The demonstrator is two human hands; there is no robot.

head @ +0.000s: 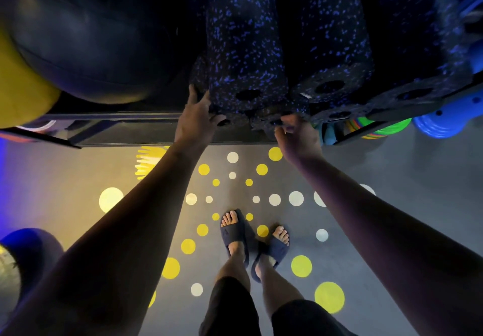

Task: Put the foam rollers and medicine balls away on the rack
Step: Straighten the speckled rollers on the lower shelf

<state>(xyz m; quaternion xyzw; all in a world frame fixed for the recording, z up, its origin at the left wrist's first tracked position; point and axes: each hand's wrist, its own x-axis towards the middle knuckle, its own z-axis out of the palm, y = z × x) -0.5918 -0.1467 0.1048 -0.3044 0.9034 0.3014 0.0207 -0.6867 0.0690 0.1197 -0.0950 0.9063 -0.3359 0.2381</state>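
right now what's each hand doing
left hand: open, fingers spread against the foam roller end
right hand: fingers curled at the rollers' ends, grip unclear

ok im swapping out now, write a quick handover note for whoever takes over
Left hand: fingers spread against the end of a speckled foam roller at the rack's front edge.
Right hand: at the underside of the roller stack; grip unclear.
Done: several rollers lie side by side on the shelf; a large dark ball sits to their left.
Left: seat this roller fully. A blue ball waits on the floor, lower left.
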